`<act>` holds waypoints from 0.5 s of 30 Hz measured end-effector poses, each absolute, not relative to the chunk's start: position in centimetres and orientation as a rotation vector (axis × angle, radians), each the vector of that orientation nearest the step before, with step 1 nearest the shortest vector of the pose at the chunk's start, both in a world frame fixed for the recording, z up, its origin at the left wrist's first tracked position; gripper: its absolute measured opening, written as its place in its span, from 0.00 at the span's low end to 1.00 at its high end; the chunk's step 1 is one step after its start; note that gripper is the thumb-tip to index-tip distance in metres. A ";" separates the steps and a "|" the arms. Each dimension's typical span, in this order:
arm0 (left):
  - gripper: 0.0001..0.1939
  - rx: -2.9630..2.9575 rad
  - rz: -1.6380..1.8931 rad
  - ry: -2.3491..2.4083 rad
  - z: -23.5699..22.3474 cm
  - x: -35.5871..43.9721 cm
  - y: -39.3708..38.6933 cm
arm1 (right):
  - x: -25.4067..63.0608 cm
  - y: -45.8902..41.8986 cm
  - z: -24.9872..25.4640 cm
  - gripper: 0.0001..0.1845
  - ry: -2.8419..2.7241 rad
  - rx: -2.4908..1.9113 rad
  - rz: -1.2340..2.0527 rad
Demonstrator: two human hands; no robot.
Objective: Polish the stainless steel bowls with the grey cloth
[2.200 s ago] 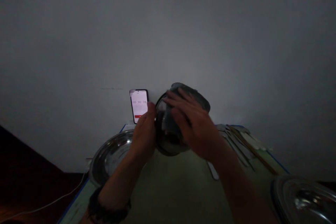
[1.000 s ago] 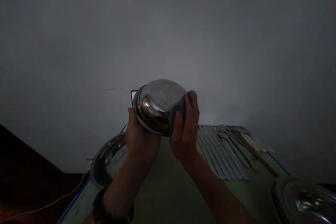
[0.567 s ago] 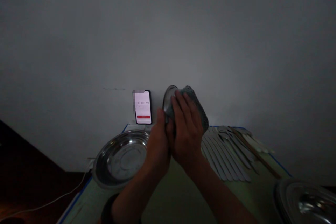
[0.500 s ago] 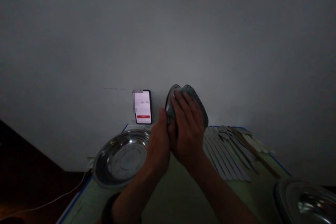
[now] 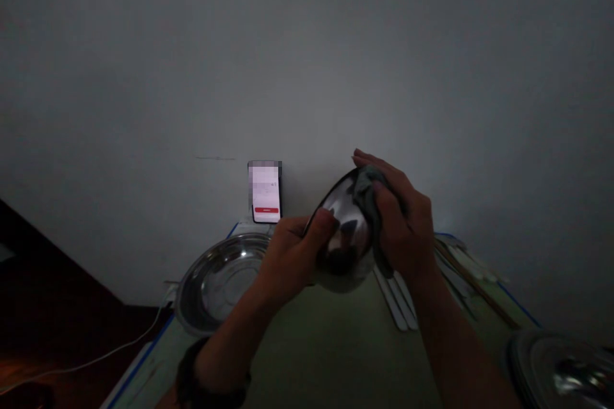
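Above the table I hold up a shiny metal bowl, tilted so that its rounded outside faces me. My left hand is closed on the bowl's left side, thumb on the outer surface and fingers behind the rim. On the right side, my right hand presses a grey-green cloth against the bowl, with the cloth bunched under the thumb and hanging down. The right fingertips reach past the far rim, and part of the cloth is hidden behind the hand.
A large metal basin stands at the table's left. A lit phone leans on the wall. Knives, partly covered by my right arm, and chopsticks lie to the right. Metal lids or dishes sit at the front right.
The bowl has turned, its outside now facing me, and come lower and to the right. My right hand has moved right with the cloth, away from my left hand.
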State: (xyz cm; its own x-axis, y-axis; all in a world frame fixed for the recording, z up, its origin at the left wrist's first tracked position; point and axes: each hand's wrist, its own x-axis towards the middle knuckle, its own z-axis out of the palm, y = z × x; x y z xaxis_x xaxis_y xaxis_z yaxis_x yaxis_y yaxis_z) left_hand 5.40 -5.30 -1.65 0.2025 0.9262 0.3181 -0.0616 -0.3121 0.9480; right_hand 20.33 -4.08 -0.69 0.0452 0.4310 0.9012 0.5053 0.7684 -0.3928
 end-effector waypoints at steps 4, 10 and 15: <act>0.29 1.411 1.278 0.788 -1.4 3.9 -4.8 | 20.8 -3.5 -1.0 0.19 -1.495 -0.788 0.042; 0.25 1.049 1.453 0.846 -1.0 3.2 -3.8 | 20.8 -2.6 -1.3 0.21 -1.382 -0.810 0.113; 0.25 0.861 1.574 0.641 -0.7 4.0 -3.3 | 20.1 -2.1 -1.6 0.22 -1.211 -0.911 0.227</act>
